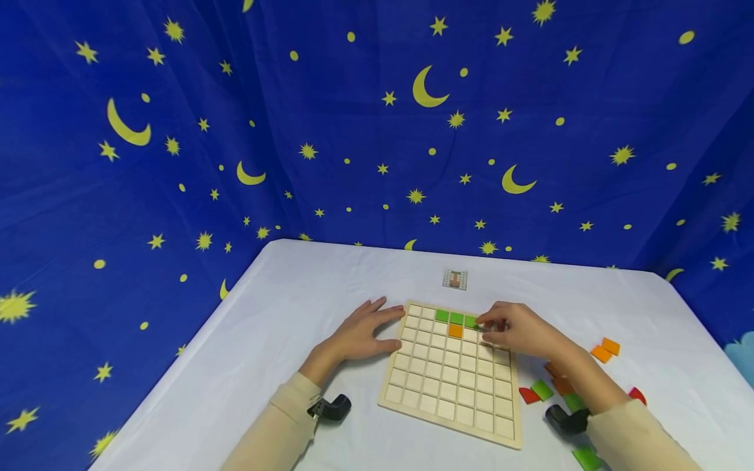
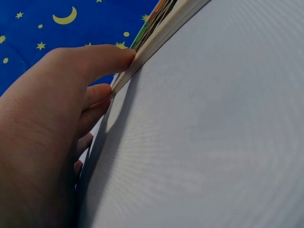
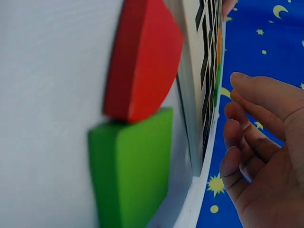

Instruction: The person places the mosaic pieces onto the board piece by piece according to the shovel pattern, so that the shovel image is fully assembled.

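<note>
A wooden grid board (image 1: 449, 375) lies on the table, tilted slightly. Near its far edge sit a row of three green tiles (image 1: 456, 318), with an orange tile (image 1: 455, 331) below the middle one. My left hand (image 1: 360, 332) rests by the board's left edge, its fingers spread and the thumb and forefinger touching the rim. Over the board's far right corner is my right hand (image 1: 521, 329), fingers loosely bent, forefinger tip at the rightmost green tile. No piece shows between its fingers in the right wrist view.
Right of the board lie loose pieces: orange tiles (image 1: 605, 350), a red rounded piece (image 3: 147, 61) and a green tile (image 3: 142, 166), others partly behind the right forearm. A small pattern card (image 1: 455, 279) lies beyond the board. Blue starry cloth (image 1: 377, 131) hangs around the white table (image 1: 330, 275).
</note>
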Action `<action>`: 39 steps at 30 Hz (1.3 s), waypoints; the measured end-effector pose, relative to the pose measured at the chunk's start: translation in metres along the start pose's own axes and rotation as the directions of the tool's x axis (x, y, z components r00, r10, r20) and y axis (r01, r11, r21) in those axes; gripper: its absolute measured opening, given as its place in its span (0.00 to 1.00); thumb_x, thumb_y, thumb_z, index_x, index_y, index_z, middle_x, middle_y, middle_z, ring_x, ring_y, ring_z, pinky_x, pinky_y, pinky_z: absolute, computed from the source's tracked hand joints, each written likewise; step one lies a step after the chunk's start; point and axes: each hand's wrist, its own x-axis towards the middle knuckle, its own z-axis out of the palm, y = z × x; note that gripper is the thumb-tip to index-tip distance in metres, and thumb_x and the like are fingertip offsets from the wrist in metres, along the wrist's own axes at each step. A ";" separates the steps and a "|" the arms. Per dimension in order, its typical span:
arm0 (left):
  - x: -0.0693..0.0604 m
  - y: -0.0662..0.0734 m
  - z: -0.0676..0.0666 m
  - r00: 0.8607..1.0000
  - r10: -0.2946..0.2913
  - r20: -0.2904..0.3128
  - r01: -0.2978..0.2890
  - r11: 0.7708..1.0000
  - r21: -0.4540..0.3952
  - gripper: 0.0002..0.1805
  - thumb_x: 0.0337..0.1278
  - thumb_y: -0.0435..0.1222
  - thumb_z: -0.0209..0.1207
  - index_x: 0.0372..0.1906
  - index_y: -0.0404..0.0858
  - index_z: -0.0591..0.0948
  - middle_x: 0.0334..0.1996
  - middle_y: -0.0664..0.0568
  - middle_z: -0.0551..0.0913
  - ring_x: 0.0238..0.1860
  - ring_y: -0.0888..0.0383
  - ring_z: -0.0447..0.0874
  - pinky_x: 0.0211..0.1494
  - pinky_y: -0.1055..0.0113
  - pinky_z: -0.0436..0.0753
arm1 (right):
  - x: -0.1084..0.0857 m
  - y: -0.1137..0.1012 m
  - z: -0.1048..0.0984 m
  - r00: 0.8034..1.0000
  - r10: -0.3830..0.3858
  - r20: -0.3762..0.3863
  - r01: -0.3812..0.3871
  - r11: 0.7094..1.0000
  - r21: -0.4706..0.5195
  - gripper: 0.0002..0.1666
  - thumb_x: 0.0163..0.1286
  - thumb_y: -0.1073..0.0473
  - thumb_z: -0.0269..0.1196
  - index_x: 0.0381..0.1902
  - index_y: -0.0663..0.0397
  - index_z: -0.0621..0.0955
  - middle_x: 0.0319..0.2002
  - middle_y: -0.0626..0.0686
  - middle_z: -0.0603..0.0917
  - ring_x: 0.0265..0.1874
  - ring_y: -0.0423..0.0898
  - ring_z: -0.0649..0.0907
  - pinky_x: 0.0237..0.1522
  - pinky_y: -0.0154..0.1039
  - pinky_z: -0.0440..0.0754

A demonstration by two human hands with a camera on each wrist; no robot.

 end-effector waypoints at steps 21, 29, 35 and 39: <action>0.001 -0.001 0.000 1.000 0.002 0.005 -0.002 1.000 -0.005 0.38 0.57 0.63 0.54 0.71 0.53 0.66 0.70 0.66 0.61 0.74 0.54 0.44 0.75 0.58 0.42 | -0.032 0.018 -0.010 0.993 0.108 -0.042 -0.109 0.993 -0.037 0.18 0.60 0.55 0.70 0.49 0.52 0.85 0.31 0.42 0.78 0.28 0.43 0.74 0.25 0.34 0.73; 0.000 -0.001 0.000 1.000 0.022 -0.006 -0.022 1.000 -0.018 0.38 0.58 0.62 0.54 0.71 0.51 0.67 0.70 0.65 0.62 0.74 0.51 0.45 0.75 0.55 0.44 | -0.042 0.024 -0.014 0.990 0.137 -0.032 -0.138 0.990 -0.038 0.20 0.59 0.51 0.71 0.49 0.50 0.85 0.32 0.43 0.77 0.30 0.44 0.73 0.27 0.34 0.71; 0.000 -0.001 0.000 1.000 0.015 -0.003 -0.015 1.000 -0.012 0.38 0.58 0.63 0.53 0.71 0.52 0.66 0.70 0.65 0.61 0.74 0.52 0.45 0.75 0.56 0.43 | -0.049 0.024 -0.018 0.989 0.148 -0.017 -0.149 0.988 -0.048 0.17 0.59 0.51 0.71 0.46 0.47 0.85 0.31 0.42 0.78 0.30 0.44 0.73 0.27 0.34 0.72; 0.000 -0.001 0.000 1.000 0.014 0.000 -0.014 1.000 -0.016 0.38 0.58 0.62 0.54 0.71 0.52 0.66 0.70 0.65 0.61 0.74 0.53 0.45 0.75 0.57 0.42 | -0.055 0.028 -0.021 0.988 0.153 -0.008 -0.154 0.987 -0.056 0.13 0.59 0.51 0.71 0.42 0.45 0.86 0.32 0.41 0.79 0.29 0.42 0.73 0.27 0.33 0.72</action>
